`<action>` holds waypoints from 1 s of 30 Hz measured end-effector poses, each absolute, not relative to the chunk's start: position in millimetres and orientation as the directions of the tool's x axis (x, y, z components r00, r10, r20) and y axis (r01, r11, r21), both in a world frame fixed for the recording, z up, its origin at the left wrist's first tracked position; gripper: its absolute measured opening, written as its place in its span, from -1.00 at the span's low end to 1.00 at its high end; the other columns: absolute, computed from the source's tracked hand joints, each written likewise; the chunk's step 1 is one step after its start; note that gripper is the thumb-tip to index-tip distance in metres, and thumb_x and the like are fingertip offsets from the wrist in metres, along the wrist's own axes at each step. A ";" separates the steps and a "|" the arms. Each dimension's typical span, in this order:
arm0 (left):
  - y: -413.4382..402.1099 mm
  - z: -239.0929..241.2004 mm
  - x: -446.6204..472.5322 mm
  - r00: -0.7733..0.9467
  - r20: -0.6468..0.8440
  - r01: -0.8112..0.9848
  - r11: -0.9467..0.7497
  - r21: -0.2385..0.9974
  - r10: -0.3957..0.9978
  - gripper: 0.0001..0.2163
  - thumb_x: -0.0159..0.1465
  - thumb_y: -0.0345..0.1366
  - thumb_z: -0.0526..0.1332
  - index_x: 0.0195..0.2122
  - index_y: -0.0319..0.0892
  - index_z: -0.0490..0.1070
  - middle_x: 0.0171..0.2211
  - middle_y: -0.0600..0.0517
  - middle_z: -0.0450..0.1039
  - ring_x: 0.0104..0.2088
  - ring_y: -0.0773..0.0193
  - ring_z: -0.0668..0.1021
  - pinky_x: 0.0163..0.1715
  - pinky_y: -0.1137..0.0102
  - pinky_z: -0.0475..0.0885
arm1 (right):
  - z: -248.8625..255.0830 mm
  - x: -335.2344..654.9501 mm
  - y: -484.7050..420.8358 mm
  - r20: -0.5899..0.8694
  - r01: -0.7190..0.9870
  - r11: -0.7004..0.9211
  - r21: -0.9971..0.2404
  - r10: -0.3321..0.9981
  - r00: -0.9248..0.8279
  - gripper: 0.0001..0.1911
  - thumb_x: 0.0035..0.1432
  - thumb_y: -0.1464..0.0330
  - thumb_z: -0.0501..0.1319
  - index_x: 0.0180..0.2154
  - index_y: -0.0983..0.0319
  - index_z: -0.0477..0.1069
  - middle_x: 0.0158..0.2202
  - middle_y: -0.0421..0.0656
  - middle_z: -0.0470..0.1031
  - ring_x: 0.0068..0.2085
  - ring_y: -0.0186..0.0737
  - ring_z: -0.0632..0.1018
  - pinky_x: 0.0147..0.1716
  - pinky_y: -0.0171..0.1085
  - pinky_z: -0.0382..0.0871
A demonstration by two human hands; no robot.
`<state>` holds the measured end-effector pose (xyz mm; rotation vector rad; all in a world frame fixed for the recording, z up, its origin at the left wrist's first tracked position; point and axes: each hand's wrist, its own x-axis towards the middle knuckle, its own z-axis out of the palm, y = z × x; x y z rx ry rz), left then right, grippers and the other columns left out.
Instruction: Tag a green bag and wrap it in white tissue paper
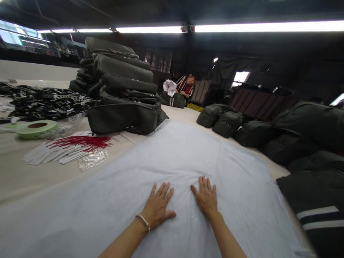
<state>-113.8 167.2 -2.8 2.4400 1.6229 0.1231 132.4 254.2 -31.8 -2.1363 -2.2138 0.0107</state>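
Observation:
A large sheet of thin white tissue paper (pixel 177 151) lies spread over the table in front of me. My left hand (pixel 158 205) rests flat on it with fingers stretched out, a thin bracelet on the wrist. My right hand (pixel 206 198) lies flat on the paper beside it, fingers apart. Neither hand holds anything. The paper is slightly wrinkled between the two hands.
A tall stack of dark green bags (pixel 119 93) stands behind the paper. More green bags (pixel 220 121) lie at the right. At the left lie a roll of green tape (pixel 36 128), white tags with red strings (pixel 75 144) and black straps (pixel 45 102). A person (pixel 187 88) sits far back.

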 end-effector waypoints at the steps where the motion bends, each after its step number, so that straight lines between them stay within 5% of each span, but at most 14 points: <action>1: 165.1 -2.6 -111.7 0.399 -0.045 0.897 -0.380 0.225 0.916 -0.22 0.24 0.19 0.06 0.35 -0.13 -0.13 0.37 -0.17 -0.21 0.35 -0.07 -0.08 0.27 -0.17 -0.14 | -31.8 134.7 251.0 0.039 0.998 0.024 -0.050 0.999 -0.022 -0.19 0.27 -0.06 -0.24 0.33 0.35 -0.10 0.39 -0.06 -0.16 0.38 -0.03 -0.17 0.29 0.10 -0.36; 15: 164.5 -17.2 -110.5 0.505 0.041 0.809 -0.489 0.327 0.862 -0.17 0.20 0.32 -0.04 0.36 -0.09 -0.13 0.37 -0.20 -0.17 0.35 -0.10 -0.07 0.26 -0.20 -0.15 | -40.6 157.5 237.7 0.165 0.994 0.026 -0.107 0.986 -0.008 -0.19 0.28 -0.06 -0.25 0.32 0.39 -0.07 0.37 -0.02 -0.08 0.37 -0.02 -0.09 0.29 0.15 -0.24; 19: 137.9 -0.1 -127.4 0.487 0.090 0.833 -0.493 0.252 0.869 -0.17 0.20 0.31 -0.02 0.36 -0.08 -0.14 0.38 -0.17 -0.18 0.36 -0.09 -0.07 0.26 -0.19 -0.17 | -18.0 155.8 176.8 0.305 0.968 0.238 -0.077 0.930 -0.204 -0.23 0.30 -0.04 -0.23 0.34 0.33 -0.13 0.38 -0.05 -0.09 0.38 -0.09 -0.13 0.31 0.09 -0.24; 24: 60.8 27.7 -180.0 0.426 0.074 0.890 -0.432 0.142 0.902 -0.17 0.18 0.27 0.08 0.35 -0.07 -0.11 0.38 -0.14 -0.20 0.36 -0.06 -0.11 0.28 -0.15 -0.29 | 4.3 120.9 57.6 0.186 0.906 0.418 -0.070 0.897 -0.400 -0.23 0.31 -0.02 -0.12 0.36 0.23 -0.28 0.39 -0.10 -0.16 0.38 -0.06 -0.14 0.31 0.08 -0.27; 30: 19.7 16.8 -206.5 0.410 -0.093 0.907 -0.395 0.146 0.907 -0.26 0.25 0.17 0.10 0.33 -0.13 -0.03 0.37 -0.17 -0.14 0.35 -0.08 -0.06 0.26 -0.17 -0.21 | -9.5 83.9 12.5 0.024 0.880 0.454 -0.137 0.890 -0.455 -0.24 0.30 -0.04 -0.12 0.34 0.26 -0.17 0.37 -0.06 -0.08 0.37 -0.05 -0.11 0.31 0.09 -0.26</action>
